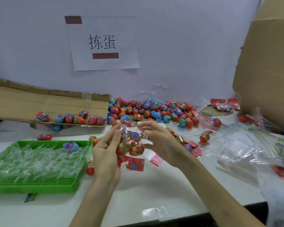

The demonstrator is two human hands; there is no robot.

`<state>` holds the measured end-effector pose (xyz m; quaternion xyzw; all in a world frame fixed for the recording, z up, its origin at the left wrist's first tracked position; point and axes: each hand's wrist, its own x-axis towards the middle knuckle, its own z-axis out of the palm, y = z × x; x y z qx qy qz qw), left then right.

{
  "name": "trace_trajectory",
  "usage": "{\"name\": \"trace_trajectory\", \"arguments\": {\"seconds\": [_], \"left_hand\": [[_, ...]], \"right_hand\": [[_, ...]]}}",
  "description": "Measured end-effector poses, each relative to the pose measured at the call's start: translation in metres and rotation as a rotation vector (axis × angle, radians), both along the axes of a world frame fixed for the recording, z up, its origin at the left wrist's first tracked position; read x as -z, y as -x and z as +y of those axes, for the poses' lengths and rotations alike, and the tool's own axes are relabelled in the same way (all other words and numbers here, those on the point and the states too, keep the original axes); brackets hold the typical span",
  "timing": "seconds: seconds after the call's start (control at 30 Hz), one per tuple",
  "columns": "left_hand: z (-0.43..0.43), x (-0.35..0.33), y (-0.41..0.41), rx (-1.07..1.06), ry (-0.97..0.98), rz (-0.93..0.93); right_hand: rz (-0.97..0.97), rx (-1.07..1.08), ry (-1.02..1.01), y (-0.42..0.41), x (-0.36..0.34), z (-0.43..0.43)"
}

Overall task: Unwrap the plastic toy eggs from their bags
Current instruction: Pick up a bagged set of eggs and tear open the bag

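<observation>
I hold a clear plastic bag of toy eggs (131, 143) above the white table, its red printed header card (134, 163) hanging below. My left hand (107, 151) pinches the bag's left side near the top. My right hand (157, 141) grips its right side, fingers curled on the plastic. Several red, blue and purple eggs show through the bag. A big heap of loose unwrapped eggs (147, 110) lies behind my hands against the wall.
A green slotted tray (39, 185) full of clear plastic strips sits at left with one egg (70, 146) in it. A flattened cardboard sheet (47, 104) holds several eggs. Empty clear bags (239, 149) cover the right side. A tall cardboard box (266, 71) stands at right.
</observation>
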<state>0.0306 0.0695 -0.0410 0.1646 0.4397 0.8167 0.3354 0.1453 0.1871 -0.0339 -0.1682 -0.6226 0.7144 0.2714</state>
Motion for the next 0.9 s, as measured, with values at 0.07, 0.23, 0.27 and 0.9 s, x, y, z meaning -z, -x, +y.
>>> {"name": "trace_trajectory", "arguments": {"seconds": [0.07, 0.23, 0.27, 0.9], "left_hand": [[-0.003, 0.001, 0.006, 0.043, 0.047, 0.077], [-0.011, 0.011, 0.017, 0.264, 0.096, 0.165], [-0.013, 0.014, 0.019, 0.268, 0.094, 0.170], [-0.018, 0.028, 0.019, 0.297, 0.223, 0.234]], "right_hand": [[-0.192, 0.009, -0.286, -0.002, -0.004, 0.009], [-0.294, -0.106, -0.314, -0.015, -0.008, 0.053], [-0.290, -0.080, -0.228, -0.020, -0.010, 0.068], [-0.587, 0.238, -0.603, -0.021, -0.012, 0.094]]}}
